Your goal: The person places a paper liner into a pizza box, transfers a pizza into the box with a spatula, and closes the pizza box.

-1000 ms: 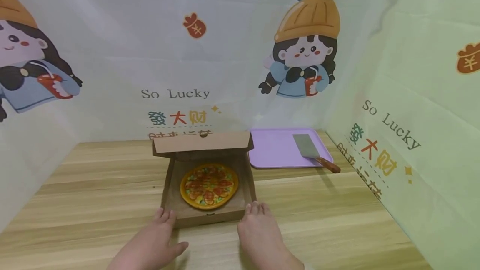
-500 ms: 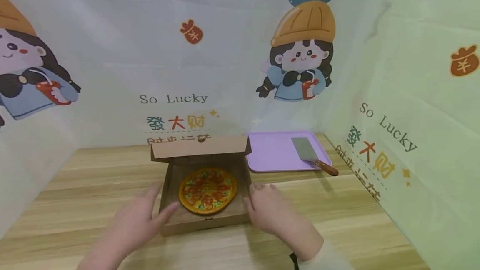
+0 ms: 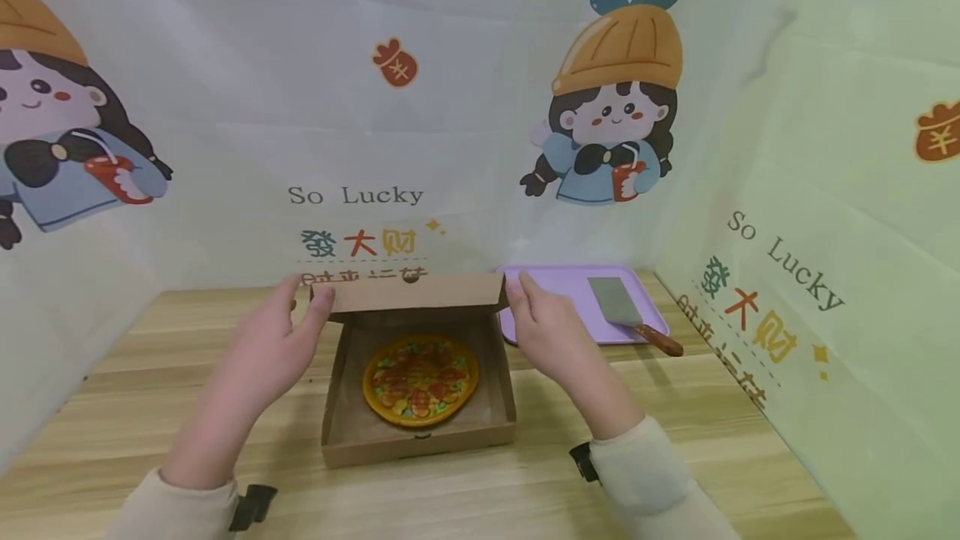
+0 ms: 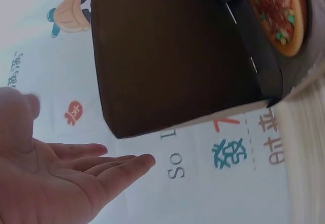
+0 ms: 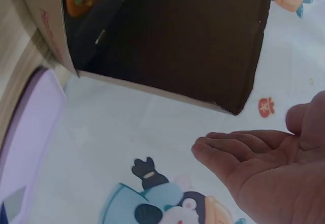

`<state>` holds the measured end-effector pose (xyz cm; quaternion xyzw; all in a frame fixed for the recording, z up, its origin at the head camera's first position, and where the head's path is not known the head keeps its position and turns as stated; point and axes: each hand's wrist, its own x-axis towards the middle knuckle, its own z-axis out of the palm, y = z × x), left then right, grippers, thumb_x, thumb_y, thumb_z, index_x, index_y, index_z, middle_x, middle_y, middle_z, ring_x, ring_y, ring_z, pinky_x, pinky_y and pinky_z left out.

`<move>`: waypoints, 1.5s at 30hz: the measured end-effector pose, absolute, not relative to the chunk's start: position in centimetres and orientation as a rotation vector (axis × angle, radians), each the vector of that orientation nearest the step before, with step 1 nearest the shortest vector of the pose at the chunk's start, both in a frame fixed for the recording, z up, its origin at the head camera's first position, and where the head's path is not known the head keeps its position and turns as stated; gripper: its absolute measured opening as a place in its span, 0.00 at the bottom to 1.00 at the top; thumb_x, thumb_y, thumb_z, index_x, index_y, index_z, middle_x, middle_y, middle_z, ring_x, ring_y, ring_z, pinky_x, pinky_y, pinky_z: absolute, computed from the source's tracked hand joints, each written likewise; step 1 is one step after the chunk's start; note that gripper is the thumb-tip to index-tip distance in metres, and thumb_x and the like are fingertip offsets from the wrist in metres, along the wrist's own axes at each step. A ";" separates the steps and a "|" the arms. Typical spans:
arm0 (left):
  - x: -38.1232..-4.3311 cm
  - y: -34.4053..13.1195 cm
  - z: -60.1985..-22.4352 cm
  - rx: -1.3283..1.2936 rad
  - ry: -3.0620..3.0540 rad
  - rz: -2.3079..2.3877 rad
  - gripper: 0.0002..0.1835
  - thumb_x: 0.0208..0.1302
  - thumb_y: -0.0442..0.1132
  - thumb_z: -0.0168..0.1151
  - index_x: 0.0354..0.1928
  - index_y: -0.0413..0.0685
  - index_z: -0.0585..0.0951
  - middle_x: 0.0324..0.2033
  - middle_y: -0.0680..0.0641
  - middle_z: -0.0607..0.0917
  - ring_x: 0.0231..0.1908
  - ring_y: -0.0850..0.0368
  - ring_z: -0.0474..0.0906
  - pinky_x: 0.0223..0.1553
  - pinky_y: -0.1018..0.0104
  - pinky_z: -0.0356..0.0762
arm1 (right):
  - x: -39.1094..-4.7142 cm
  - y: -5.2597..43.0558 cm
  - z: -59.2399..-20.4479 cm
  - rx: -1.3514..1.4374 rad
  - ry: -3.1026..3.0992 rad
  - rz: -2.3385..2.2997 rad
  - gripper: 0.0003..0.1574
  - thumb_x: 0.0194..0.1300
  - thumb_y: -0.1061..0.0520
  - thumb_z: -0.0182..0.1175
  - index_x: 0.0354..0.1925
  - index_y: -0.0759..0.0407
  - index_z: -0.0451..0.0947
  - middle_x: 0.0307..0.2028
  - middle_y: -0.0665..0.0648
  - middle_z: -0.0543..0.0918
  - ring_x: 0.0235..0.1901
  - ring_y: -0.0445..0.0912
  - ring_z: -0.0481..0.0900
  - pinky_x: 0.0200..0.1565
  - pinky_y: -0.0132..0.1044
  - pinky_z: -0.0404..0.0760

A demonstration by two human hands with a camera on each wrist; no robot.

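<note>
A brown cardboard pizza box (image 3: pixel 420 445) stands on the wooden table with its lid (image 3: pixel 412 295) raised at the back. Inside it lies a round toy-like pizza (image 3: pixel 420 380) with a yellow rim and red and green toppings. My left hand (image 3: pixel 270 344) is at the lid's left corner, thumb spread away from straight fingers. At the right corner is my right hand (image 3: pixel 551 332), its fingers extended. Both wrist views show a gap between each hand and the lid (image 4: pixel 172 56), with nothing held.
Behind and to the right of the box lies a purple tray (image 3: pixel 551 280). A metal spatula (image 3: pixel 617 303) with a wooden handle rests on it, the handle jutting over the front edge. A printed cloth (image 3: pixel 465 148) hangs behind the table.
Both hands have moved from the box's front corners, up along its sides, to the raised lid's corners. The box, pizza, tray and spatula have stayed in place.
</note>
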<state>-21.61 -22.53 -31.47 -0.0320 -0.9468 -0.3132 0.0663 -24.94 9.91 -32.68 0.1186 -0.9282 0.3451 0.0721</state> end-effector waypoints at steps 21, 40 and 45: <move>-21.0 -21.8 -32.6 -0.197 -2.809 -1.023 0.45 0.84 0.66 0.23 0.84 0.36 0.52 0.79 0.26 0.62 0.78 0.22 0.58 0.76 0.25 0.58 | -24.7 9.3 -34.6 0.413 -2.787 1.079 0.39 0.89 0.42 0.36 0.81 0.67 0.58 0.73 0.70 0.74 0.74 0.62 0.74 0.77 0.57 0.71; -18.6 -22.0 -35.4 -0.127 -2.817 -1.013 0.42 0.87 0.62 0.25 0.83 0.34 0.56 0.76 0.26 0.66 0.76 0.22 0.62 0.75 0.26 0.61 | -22.3 9.6 -36.8 0.398 -2.815 1.133 0.42 0.86 0.48 0.49 0.82 0.71 0.52 0.73 0.71 0.74 0.74 0.63 0.73 0.76 0.58 0.71; -17.9 -21.8 -36.3 -0.106 -2.814 -0.984 0.40 0.87 0.61 0.28 0.82 0.34 0.60 0.73 0.26 0.71 0.74 0.23 0.66 0.73 0.26 0.65 | -21.5 9.6 -37.4 0.377 -2.839 1.126 0.42 0.84 0.48 0.52 0.82 0.69 0.54 0.70 0.69 0.78 0.73 0.63 0.75 0.76 0.60 0.71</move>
